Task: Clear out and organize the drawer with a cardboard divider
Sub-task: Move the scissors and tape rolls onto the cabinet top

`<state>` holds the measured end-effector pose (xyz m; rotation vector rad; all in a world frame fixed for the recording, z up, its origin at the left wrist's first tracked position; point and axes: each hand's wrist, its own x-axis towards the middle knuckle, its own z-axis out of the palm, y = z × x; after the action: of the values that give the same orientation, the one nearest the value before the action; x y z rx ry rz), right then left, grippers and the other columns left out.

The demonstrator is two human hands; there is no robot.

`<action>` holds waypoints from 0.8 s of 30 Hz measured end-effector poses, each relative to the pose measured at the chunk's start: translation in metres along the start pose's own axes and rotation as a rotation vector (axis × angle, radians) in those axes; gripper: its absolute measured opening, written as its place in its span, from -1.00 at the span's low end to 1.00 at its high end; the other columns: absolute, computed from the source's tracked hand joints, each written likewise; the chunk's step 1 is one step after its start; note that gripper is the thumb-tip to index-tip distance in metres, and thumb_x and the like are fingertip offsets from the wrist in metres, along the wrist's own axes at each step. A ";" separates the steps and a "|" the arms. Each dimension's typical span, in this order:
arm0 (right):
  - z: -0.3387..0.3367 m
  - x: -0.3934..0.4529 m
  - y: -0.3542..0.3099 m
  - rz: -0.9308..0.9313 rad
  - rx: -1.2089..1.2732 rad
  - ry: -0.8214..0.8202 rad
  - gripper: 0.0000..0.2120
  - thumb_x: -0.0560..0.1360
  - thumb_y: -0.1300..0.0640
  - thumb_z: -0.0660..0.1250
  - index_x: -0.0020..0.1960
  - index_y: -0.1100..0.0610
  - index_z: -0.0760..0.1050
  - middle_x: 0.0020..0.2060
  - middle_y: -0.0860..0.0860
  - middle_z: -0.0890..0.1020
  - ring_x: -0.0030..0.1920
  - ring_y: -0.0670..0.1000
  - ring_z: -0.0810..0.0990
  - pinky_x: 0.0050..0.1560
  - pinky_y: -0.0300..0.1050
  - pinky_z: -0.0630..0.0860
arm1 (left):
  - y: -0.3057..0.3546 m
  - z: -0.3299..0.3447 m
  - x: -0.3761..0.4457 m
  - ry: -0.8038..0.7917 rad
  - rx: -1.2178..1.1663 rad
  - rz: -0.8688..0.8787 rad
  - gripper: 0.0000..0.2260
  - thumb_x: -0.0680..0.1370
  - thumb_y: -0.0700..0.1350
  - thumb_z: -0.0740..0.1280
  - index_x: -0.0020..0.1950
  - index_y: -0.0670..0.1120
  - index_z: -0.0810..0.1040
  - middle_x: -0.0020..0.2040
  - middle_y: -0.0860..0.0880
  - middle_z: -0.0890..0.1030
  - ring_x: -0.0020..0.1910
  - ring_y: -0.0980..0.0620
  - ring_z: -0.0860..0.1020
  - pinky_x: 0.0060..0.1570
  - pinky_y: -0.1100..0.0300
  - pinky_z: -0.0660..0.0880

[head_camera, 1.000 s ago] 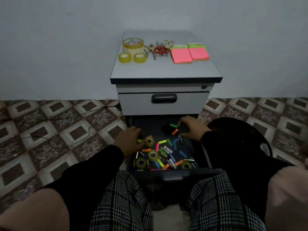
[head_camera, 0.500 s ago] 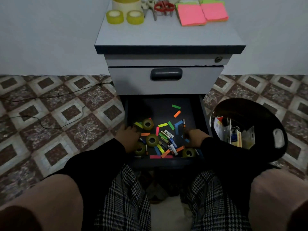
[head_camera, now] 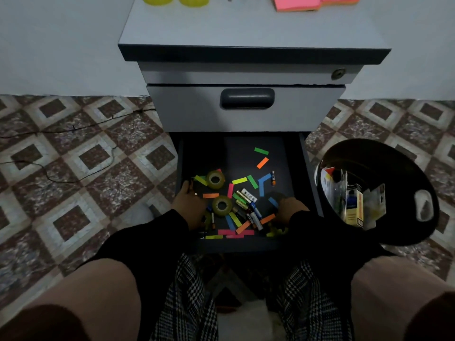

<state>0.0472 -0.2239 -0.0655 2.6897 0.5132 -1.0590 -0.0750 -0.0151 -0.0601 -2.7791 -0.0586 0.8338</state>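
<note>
Both hands lie low in the open drawer (head_camera: 305,173) among batteries (head_camera: 248,195) and tape rolls (head_camera: 221,205): left hand (head_camera: 189,203) loosely spread, right hand (head_camera: 290,207) knuckles-up, its grip impossible to tell.

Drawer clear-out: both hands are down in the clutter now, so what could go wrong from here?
1. Loose batteries lie mixed with paper strips; a scoop by the left hand and right hand could scatter them onto the floor.
2. The open bin stands close beside the drawer; a sleeve might knock it.
3. A tape roll may roll away.
</note>
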 end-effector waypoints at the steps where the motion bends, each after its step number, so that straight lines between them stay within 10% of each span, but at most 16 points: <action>1: 0.001 0.001 0.000 0.021 0.007 -0.003 -0.57 0.54 0.08 0.28 0.34 0.25 0.37 0.26 0.16 0.50 0.23 0.10 0.53 0.18 -0.10 0.48 | 0.000 0.001 0.001 0.004 -0.001 -0.002 -0.46 0.52 0.10 0.24 0.46 -0.05 0.28 0.38 -0.11 0.43 0.49 -0.17 0.14 0.47 -0.15 -0.13; 10: 0.012 0.002 -0.006 0.080 0.185 -0.077 -0.09 0.38 0.12 0.48 0.52 0.18 -0.02 0.46 0.18 0.10 0.37 0.17 0.36 0.30 -0.01 0.42 | 0.003 0.001 0.002 0.014 0.025 -0.001 -0.54 0.53 0.07 0.23 0.38 -0.07 0.39 0.36 -0.12 0.44 0.45 -0.15 0.22 0.45 -0.10 -0.04; 24: 0.014 0.002 -0.015 0.219 0.215 0.021 -0.49 0.58 0.14 0.16 0.47 0.24 0.11 0.41 0.16 0.24 0.38 0.16 0.35 0.30 0.01 0.38 | 0.001 0.001 0.003 0.014 -0.127 -0.021 -0.55 0.50 0.10 0.26 0.32 -0.08 0.40 0.27 -0.09 0.51 0.33 -0.08 0.39 0.44 -0.06 0.05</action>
<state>0.0341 -0.2143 -0.0781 2.8599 0.1069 -1.0792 -0.0732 -0.0160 -0.0627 -2.8972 -0.1432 0.8326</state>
